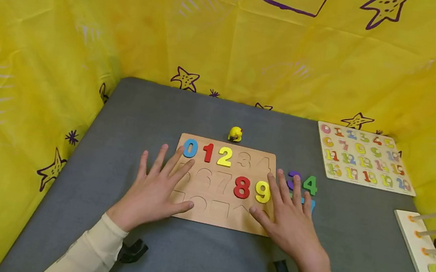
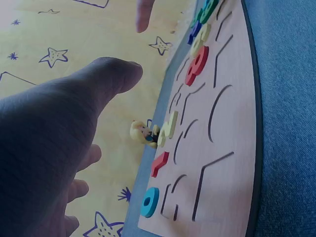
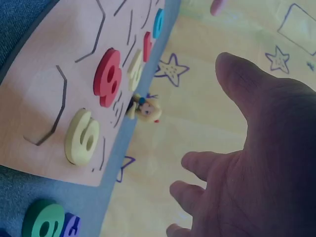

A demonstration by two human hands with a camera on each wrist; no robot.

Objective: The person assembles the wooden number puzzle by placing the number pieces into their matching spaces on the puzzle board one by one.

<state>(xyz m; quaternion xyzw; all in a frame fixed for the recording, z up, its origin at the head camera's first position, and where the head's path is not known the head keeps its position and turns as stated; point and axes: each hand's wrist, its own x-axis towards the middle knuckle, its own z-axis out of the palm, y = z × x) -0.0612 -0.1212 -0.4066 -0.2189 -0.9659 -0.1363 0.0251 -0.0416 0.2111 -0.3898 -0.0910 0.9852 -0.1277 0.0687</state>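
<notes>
Fingers spread, my left hand hovers over the left edge of a wooden number board. My right hand is likewise spread at the board's right edge, partly covering loose number pieces. Neither hand holds anything. In the board's top row sit a blue 0, a red 1 and a yellow 2. A red 8 and a yellow 9 lie in the middle row; other outlines are bare. Beside the board are a purple 3, a green 4 and partly hidden pieces.
A small yellow-haired figurine stands behind the board on the grey table. At the back right lies a second number board. A white pegged board with rings stands at the right edge. Yellow cloth surrounds the table.
</notes>
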